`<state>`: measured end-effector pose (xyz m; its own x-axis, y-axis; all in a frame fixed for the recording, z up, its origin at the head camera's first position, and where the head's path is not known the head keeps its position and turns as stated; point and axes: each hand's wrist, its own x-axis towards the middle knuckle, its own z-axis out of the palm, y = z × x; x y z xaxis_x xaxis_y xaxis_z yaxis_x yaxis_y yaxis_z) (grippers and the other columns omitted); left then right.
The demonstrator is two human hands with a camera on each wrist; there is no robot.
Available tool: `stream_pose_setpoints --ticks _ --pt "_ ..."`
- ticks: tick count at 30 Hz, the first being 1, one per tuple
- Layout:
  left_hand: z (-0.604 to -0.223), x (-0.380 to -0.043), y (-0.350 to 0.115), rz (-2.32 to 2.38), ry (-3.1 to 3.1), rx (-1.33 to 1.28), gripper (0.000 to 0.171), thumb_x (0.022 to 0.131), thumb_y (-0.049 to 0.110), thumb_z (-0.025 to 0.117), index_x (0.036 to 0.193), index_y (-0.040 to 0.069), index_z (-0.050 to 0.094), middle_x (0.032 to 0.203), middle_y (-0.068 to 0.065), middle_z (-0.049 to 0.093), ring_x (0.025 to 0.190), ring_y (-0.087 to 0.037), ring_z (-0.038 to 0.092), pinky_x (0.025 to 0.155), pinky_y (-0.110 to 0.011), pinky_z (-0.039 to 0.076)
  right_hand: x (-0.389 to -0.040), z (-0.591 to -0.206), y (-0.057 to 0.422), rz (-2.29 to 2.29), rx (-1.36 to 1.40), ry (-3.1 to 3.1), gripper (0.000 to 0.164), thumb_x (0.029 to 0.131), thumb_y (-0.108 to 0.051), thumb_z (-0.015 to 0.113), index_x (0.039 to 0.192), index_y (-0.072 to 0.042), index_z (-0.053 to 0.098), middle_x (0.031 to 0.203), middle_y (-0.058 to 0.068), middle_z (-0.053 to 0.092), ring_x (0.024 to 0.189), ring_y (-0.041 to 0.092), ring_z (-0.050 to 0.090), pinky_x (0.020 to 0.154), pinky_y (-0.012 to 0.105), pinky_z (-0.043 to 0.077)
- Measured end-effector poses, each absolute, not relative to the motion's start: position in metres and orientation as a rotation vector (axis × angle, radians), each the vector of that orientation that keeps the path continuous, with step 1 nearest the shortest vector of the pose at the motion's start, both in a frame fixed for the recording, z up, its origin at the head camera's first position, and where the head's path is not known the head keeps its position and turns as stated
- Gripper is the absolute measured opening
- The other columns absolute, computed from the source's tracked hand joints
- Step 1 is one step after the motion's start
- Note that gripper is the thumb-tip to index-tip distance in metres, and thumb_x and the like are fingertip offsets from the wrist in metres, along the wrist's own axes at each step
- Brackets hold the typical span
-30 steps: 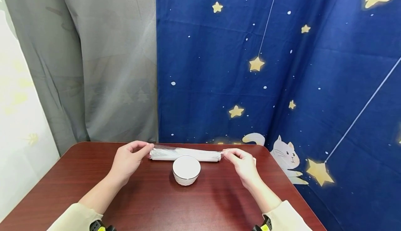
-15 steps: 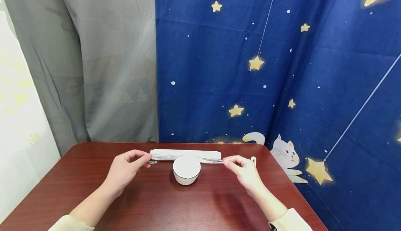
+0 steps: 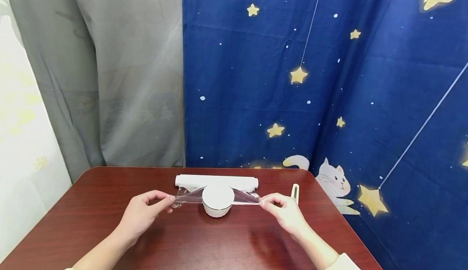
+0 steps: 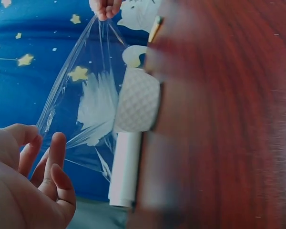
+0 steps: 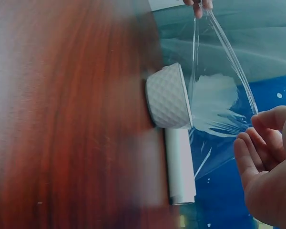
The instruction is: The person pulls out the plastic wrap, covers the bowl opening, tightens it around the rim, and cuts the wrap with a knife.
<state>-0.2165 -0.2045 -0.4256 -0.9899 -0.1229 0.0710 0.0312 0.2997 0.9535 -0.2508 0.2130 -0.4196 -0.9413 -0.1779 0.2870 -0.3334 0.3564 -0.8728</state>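
Observation:
A clear sheet of cling film [image 3: 246, 197] is stretched between my two hands, running back to a white roll [image 3: 219, 180] that lies crosswise behind the bowl. My left hand [image 3: 142, 211] pinches one front corner between thumb and forefinger. The opposite corner is pinched the same way by my right hand [image 3: 286, 212]. Between the hands stands a white bowl [image 3: 217, 212] with a textured diamond pattern and a thin dark rim. In both wrist views the film [image 4: 97, 95] spans above the bowl [image 5: 169, 98], raised off the table.
A small cream-coloured utility knife [image 3: 295, 192] lies to the right of the roll, just beyond my right hand. All of this is on a reddish-brown wooden table [image 3: 219, 247]. Behind its far edge hang a grey curtain [image 3: 139, 79] and a blue star-patterned curtain [image 3: 248, 79].
Both hands have drawn toward me and slightly down, pulling the cling film off the roll and out over the bowl. The roll and bowl stay put; the knife has come into fuller view.

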Motion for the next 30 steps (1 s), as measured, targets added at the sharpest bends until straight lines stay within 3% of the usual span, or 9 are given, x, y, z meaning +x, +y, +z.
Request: stream_pose_setpoints --ticks 3,7,15,21,30 --pt "-0.433 -0.214 -0.204 -1.76 -2.441 0.069 0.026 0.097 0.033 0.085 0.11 0.01 0.083 0.086 -0.001 0.083 0.085 -0.008 0.077 0.083 -0.024 0.049 -0.248 -0.426 0.215 1.622 0.48 -2.492 0.007 0.095 -0.012 0.084 0.097 -0.004 0.084 0.111 0.012 0.084 0.107 0.006 0.075 0.096 0.019 0.056" --pt "-0.441 -0.211 -0.203 -1.733 -2.467 0.068 0.023 0.097 0.031 0.086 0.107 0.011 0.084 0.082 -0.004 0.082 0.083 -0.008 0.074 0.078 -0.024 0.051 -0.246 -0.435 0.218 1.594 0.552 -2.517 0.007 0.095 -0.009 0.082 0.094 -0.002 0.082 0.108 0.014 0.084 0.104 0.007 0.076 0.094 0.019 0.055" --pt "-0.452 -0.207 -0.202 -1.776 -2.498 0.046 0.019 0.096 0.023 0.086 0.104 0.006 0.083 0.095 -0.003 0.083 0.073 -0.017 0.078 0.075 -0.024 0.058 -0.247 -0.454 0.219 1.496 0.644 -2.591 0.012 0.095 -0.011 0.082 0.09 0.0 0.082 0.102 0.011 0.084 0.098 0.001 0.074 0.091 0.018 0.056" --pt "-0.463 -0.207 -0.201 -1.653 -2.586 0.009 0.013 0.094 0.021 0.086 0.097 0.009 0.083 0.095 0.0 0.083 0.066 -0.014 0.074 0.068 -0.024 0.055 -0.249 -0.46 0.217 1.355 0.629 -2.653 0.008 0.092 -0.013 0.083 0.086 -0.008 0.084 0.095 0.003 0.084 0.094 0.0 0.073 0.091 0.02 0.056" --pt "-0.476 -0.213 -0.203 -1.491 -2.689 -0.071 0.01 0.092 0.022 0.087 0.089 0.013 0.082 0.069 -0.001 0.071 0.059 -0.011 0.062 0.056 -0.026 0.049 -0.252 -0.465 0.212 1.213 0.577 -2.742 0.013 0.09 -0.015 0.085 0.077 -0.015 0.081 0.09 -0.007 0.081 0.089 -0.002 0.069 0.088 0.023 0.055"
